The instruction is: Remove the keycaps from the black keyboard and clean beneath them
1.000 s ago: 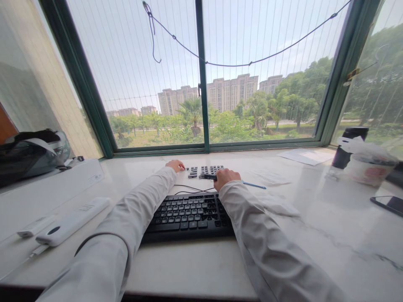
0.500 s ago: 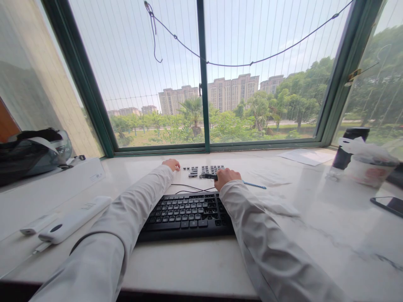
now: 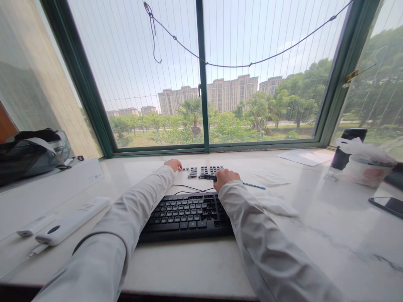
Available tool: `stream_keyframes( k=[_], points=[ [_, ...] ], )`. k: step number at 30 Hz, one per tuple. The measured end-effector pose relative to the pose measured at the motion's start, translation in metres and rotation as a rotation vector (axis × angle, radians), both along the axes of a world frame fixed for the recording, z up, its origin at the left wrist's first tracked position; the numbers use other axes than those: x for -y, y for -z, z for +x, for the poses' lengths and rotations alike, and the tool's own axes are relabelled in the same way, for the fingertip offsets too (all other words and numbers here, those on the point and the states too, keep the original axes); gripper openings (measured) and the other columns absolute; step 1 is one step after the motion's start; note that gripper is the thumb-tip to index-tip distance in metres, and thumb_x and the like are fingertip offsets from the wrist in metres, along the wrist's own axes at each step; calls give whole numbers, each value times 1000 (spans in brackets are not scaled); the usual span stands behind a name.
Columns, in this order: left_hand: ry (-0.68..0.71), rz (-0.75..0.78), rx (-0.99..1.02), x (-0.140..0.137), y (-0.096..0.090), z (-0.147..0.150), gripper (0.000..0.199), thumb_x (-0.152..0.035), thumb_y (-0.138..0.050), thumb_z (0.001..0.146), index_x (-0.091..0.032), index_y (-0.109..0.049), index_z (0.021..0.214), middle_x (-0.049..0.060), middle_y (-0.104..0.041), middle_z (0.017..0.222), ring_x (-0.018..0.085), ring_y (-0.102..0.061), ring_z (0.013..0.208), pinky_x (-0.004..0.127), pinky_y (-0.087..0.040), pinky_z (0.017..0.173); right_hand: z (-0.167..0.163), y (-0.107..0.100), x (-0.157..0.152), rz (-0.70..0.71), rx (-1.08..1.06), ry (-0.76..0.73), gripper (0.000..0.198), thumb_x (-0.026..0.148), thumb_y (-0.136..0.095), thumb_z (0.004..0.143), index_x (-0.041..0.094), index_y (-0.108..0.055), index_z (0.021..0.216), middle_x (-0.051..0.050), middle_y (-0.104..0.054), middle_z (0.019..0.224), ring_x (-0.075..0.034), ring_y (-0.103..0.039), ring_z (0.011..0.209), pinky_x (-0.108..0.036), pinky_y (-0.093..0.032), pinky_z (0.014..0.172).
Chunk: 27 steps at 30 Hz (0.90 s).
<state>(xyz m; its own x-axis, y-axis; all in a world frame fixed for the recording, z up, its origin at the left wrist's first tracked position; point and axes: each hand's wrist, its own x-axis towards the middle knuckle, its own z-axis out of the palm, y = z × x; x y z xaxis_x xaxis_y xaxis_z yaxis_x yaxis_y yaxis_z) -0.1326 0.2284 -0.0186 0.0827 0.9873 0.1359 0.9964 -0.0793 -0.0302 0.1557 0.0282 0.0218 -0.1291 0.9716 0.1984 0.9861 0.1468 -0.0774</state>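
Note:
My left hand [image 3: 174, 165] rests on the tabletop beyond the keyboard, its fingers bent together at the left end of a row of small black keycaps [image 3: 187, 169]. Whatever lies between its fingertips is too small to make out. My right hand [image 3: 226, 178] is closed around a slim black tool [image 3: 207, 177] pointing left, just in front of a block of loose keycaps [image 3: 211, 169]. Nearer me lies a black keyboard [image 3: 181, 212], partly covered by both sleeves. Several keys are off its right part, leaving bare sockets [image 3: 210, 206].
A thin blue rod [image 3: 254, 185] lies right of my right hand. Black cable [image 3: 192, 187] curves behind the keyboard. At left are a white power strip-like device [image 3: 74, 220] and a white box [image 3: 72, 178]; at right, a phone [image 3: 388, 205], a bagged tub [image 3: 367, 170] and paper [image 3: 304, 157].
My left hand has shifted slightly right, its fingertips now at the end of the small keycap row. My right hand stays nearly in place with the black tool.

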Motion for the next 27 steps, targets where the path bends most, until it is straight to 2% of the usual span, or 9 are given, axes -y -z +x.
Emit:
stream_keyframes(
  k=[10, 19, 23, 27],
  points=[
    [0, -4, 2, 0, 0, 1, 24, -42, -68, 72, -33, -72, 94, -1, -68, 109, 18, -60, 97, 24, -45, 81, 1, 4, -3, 42, 13, -26, 30, 29, -52, 77, 19, -67, 101, -15, -66, 100, -27, -64, 91, -36, -48, 74],
    [-3, 7, 2, 5, -2, 1, 28, -44, -69, 71, -34, -70, 97, -1, -67, 110, 17, -60, 97, 23, -45, 82, 1, 1, -2, 33, 19, -25, 30, 30, -53, 77, 18, -67, 101, -15, -66, 102, -27, -63, 91, -36, -48, 74],
    [-17, 34, 10, 19, -13, 3, 26, -42, -69, 73, -31, -70, 97, -1, -67, 109, 18, -59, 99, 24, -44, 85, 1, 0, -3, 46, 21, -25, 31, 30, -53, 77, 18, -67, 101, -15, -66, 102, -27, -64, 91, -37, -48, 73],
    [-6, 95, 37, 45, -35, 14, 27, -41, -65, 77, -29, -68, 100, 1, -66, 111, 20, -60, 99, 27, -43, 85, 3, 0, -4, 78, 8, -18, 31, 32, -53, 77, 19, -68, 101, -14, -67, 99, -27, -64, 90, -36, -48, 72]
  ],
)
